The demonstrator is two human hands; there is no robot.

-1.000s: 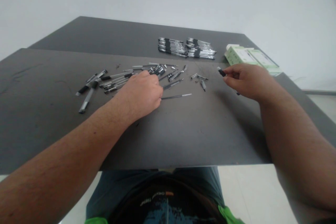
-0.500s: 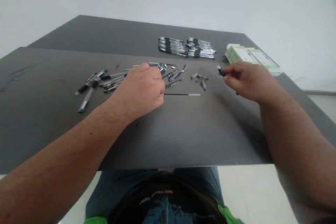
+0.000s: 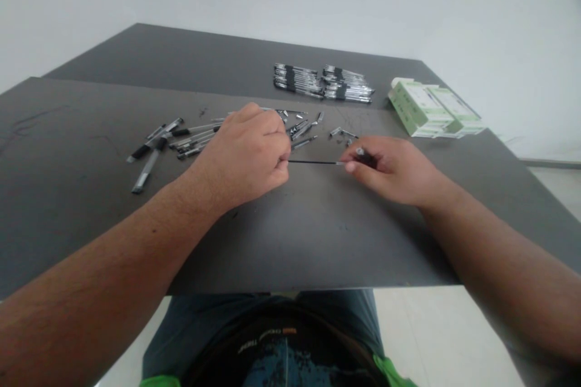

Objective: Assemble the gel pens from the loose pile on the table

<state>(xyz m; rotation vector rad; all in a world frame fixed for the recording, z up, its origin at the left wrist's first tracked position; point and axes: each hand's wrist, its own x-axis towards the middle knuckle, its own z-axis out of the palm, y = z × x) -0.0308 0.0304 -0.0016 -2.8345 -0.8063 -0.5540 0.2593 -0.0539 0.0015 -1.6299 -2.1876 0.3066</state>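
Note:
My left hand point(image 3: 252, 154) is closed around one end of a thin pen refill point(image 3: 313, 162), which sticks out level to the right with a black ink column. At the refill's clear right end, the thumb and forefinger of my right hand point(image 3: 385, 168) are pinched together. Tucked in the same hand is a short pen part point(image 3: 367, 158) with a clear tip and a dark body, mostly covered by the fingers. Loose clear pen parts point(image 3: 302, 130) lie just behind the refill. Part of the pile of pen barrels point(image 3: 195, 144) is hidden by my left hand.
Two flat groups of pens, a left one point(image 3: 297, 80) and a right one point(image 3: 348, 83), lie at the back. Green-and-white boxes point(image 3: 431, 110) stand at right. Several black-gripped pen pieces point(image 3: 152, 160) lie crossed at left on the dark grey table point(image 3: 290, 242).
My right hand has moved left and slightly down, bringing the pen part along, and its fingertips now meet the refill's right end. My left hand has barely moved.

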